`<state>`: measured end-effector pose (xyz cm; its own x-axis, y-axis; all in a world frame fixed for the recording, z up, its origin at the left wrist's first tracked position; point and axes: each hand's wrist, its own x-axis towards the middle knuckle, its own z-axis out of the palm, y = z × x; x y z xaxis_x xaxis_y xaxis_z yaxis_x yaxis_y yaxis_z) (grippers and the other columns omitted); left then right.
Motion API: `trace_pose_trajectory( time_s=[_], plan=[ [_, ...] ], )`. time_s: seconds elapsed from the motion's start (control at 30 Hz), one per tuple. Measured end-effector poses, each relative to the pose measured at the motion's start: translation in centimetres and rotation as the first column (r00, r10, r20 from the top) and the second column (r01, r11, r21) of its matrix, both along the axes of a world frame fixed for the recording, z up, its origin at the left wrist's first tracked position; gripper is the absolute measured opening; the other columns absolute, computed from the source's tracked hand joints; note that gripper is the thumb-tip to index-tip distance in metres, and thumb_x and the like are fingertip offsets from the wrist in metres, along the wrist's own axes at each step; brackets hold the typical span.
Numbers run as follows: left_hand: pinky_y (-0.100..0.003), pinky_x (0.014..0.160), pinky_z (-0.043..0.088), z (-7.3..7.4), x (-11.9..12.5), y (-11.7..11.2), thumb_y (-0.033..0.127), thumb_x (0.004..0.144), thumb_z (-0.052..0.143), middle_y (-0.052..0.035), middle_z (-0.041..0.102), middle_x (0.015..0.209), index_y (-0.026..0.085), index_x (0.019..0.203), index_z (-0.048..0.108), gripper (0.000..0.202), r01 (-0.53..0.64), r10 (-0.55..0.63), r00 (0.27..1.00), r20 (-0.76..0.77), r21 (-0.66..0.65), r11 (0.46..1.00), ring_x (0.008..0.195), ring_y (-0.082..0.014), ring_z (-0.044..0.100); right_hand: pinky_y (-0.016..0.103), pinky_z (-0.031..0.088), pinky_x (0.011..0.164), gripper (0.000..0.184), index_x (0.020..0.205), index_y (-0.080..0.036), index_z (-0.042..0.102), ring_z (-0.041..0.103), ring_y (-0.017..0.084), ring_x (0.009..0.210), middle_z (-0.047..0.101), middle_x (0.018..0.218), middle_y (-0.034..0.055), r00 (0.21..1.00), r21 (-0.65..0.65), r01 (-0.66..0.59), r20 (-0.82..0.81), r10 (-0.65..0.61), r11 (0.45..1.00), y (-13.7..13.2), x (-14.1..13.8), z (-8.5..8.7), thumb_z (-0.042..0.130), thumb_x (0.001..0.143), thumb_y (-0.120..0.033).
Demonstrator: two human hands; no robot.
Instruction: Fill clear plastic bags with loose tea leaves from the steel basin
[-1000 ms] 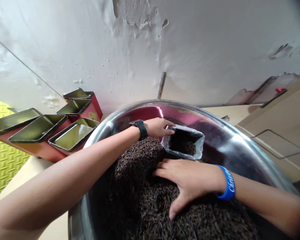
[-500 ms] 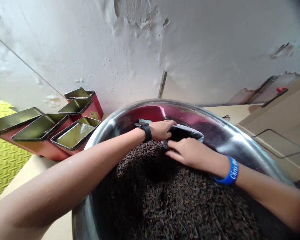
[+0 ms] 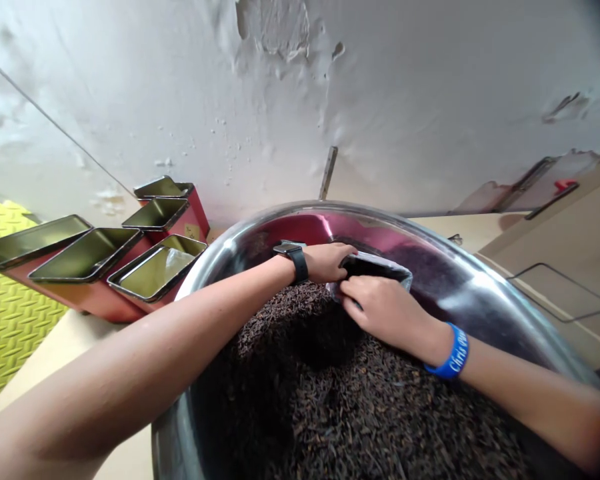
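Observation:
A large shiny metal basin holds a heap of loose dark tea leaves, with a hollow in the heap near the hands. On the far side of the basin, a silvery plastic bag has its mouth open, and dark contents show inside. My left hand, below a black watch, is closed on the bag's left edge. Opposite it, my right hand, with a blue wristband, is closed on the near edge, fingers curled. The lower part of the bag is hidden behind my right hand and the leaves.
Several red tins with open tops stand left of the basin on a pale tabletop. One tin has clear plastic inside. Behind the basin rises a peeling white wall. A pale box-like object stands at the right.
My right hand's fingers, which were spread beside the bag's mouth, have drawn in and closed on its near edge. My left hand keeps its grip. The whole view has shifted slightly.

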<state>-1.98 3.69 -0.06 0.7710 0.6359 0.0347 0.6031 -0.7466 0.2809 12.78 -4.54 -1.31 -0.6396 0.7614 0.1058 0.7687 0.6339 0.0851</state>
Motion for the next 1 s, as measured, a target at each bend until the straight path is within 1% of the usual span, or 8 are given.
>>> trace_pose_trajectory(
  time_s=[0.1,0.2,0.3,0.43,0.6,0.7,0.9,1.0],
  plan=[
    [-0.028,0.096,0.038,0.2,-0.1,-0.2,0.02,0.079,0.047,-0.0111,0.046,0.13,0.011,0.129,0.037,0.051,-0.007,0.007,1.0,-0.008,-0.001,1.0,0.114,-0.0193,0.048,0.031,0.042,0.083,0.033,0.107,-0.018,0.059,0.057,0.019,0.095,0.061,0.105,0.0083,0.971,-0.248,-0.23,-0.123,0.204,0.941,-1.4,-0.9,0.2,0.042,0.089,-0.039],
    [-0.028,0.095,0.039,0.4,-0.2,-0.3,0.021,0.08,0.047,-0.0103,0.046,0.13,0.012,0.128,0.038,0.05,-0.005,0.005,1.0,-0.006,-0.002,1.0,0.113,-0.0192,0.048,0.037,0.037,0.094,0.064,0.125,-0.016,0.049,0.046,0.026,0.114,0.048,0.128,0.0141,0.936,-0.35,-0.353,-0.145,0.322,0.868,-2.1,-1.2,0.2,0.047,0.079,-0.059],
    [-0.028,0.094,0.039,0.5,-0.2,-0.3,0.022,0.079,0.048,-0.009,0.046,0.13,0.014,0.128,0.038,0.05,-0.013,0.013,1.0,-0.005,-0.012,1.0,0.113,-0.0189,0.048,0.039,0.039,0.091,0.074,0.125,-0.012,0.048,0.049,0.027,0.108,0.052,0.122,0.016,0.93,-0.422,-0.365,-0.118,0.35,0.83,-2.2,-1.1,0.3,0.05,0.073,-0.065],
    [-0.027,0.095,0.039,0.0,-0.1,-0.2,0.022,0.078,0.049,-0.0103,0.045,0.13,0.013,0.129,0.037,0.053,-0.008,0.008,1.0,0.025,-0.012,1.0,0.113,-0.0186,0.048,0.037,0.044,0.079,0.062,0.114,-0.012,0.054,0.058,0.027,0.092,0.061,0.103,0.0138,0.931,-0.498,-0.342,-0.063,0.359,0.797,-2.7,-1.0,0.7,0.053,0.074,-0.06],
    [-0.025,0.09,0.042,-0.6,-0.2,0.1,0.028,0.075,0.055,-0.0105,0.041,0.133,0.014,0.134,0.03,0.066,0.007,-0.006,0.999,0.051,-0.025,1.0,0.107,-0.0186,0.051,0.033,0.044,0.063,0.046,0.106,-0.015,0.055,0.063,0.026,0.078,0.067,0.087,0.0114,0.953,-0.496,-0.252,0.022,0.302,0.831,-3.5,-1.0,0.7,0.047,0.082,-0.053],
    [-0.025,0.089,0.042,-0.4,-0.2,0.0,0.03,0.076,0.054,-0.0103,0.041,0.134,0.013,0.134,0.03,0.065,0.0,0.001,0.999,0.034,-0.038,0.999,0.107,-0.0184,0.051,0.03,0.04,0.055,0.043,0.098,-0.015,0.058,0.063,0.025,0.066,0.067,0.074,0.0101,0.956,-0.462,-0.202,0.1,0.276,0.864,-3.8,-1.0,0.5,0.044,0.084,-0.054],
    [-0.026,0.087,0.043,-0.1,-0.2,-0.1,0.029,0.078,0.053,-0.0107,0.042,0.133,0.013,0.133,0.032,0.061,-0.012,0.013,1.0,0.023,-0.041,0.999,0.105,-0.0186,0.052,0.029,0.037,0.055,0.043,0.083,-0.017,0.062,0.064,0.023,0.064,0.067,0.07,0.0082,0.96,-0.401,-0.202,0.102,0.262,0.894,-3.5,-0.8,0.0,0.037,0.088,-0.052],
    [-0.026,0.088,0.043,-0.1,-0.2,-0.1,0.028,0.078,0.053,-0.0109,0.042,0.133,0.013,0.132,0.033,0.06,-0.005,0.007,1.0,0.027,-0.046,0.999,0.107,-0.0188,0.051,0.029,0.038,0.055,0.042,0.083,-0.018,0.061,0.063,0.022,0.063,0.067,0.07,0.0069,0.979,-0.316,-0.132,0.106,0.173,0.94,-2.2,-0.3,0.4,0.032,0.091,-0.048]
  ],
)
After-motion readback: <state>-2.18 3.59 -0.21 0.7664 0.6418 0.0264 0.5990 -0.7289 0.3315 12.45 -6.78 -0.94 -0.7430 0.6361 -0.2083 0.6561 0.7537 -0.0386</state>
